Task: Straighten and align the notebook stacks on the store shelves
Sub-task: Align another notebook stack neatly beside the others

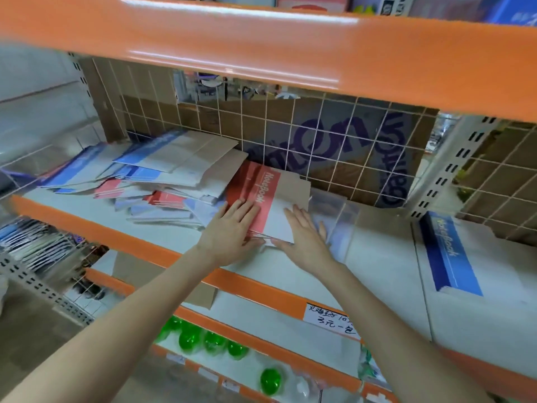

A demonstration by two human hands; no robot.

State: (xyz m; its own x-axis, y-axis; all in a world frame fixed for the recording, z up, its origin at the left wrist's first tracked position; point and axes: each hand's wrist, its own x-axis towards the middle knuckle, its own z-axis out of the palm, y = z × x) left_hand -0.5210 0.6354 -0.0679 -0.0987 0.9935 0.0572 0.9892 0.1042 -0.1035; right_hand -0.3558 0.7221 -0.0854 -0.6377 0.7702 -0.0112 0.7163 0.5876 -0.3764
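On a white shelf [377, 257] edged in orange, a red notebook [258, 196] is pressed between the left hand [232, 228] and right hand [305, 237], fingers straight; a messy, seemingly loose notebook pile [151, 175] lies leftward.

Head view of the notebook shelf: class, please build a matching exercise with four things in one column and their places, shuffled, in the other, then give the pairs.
Things:
1. red-banded notebook
2. blue-banded notebook
3. messy notebook pile
4. green balls

Places:
A. lower shelf
B. far right of the shelf
C. left part of the shelf
D. under the left hand, beside the right hand

Pairs: 1-D, 2-B, 3-C, 4-A
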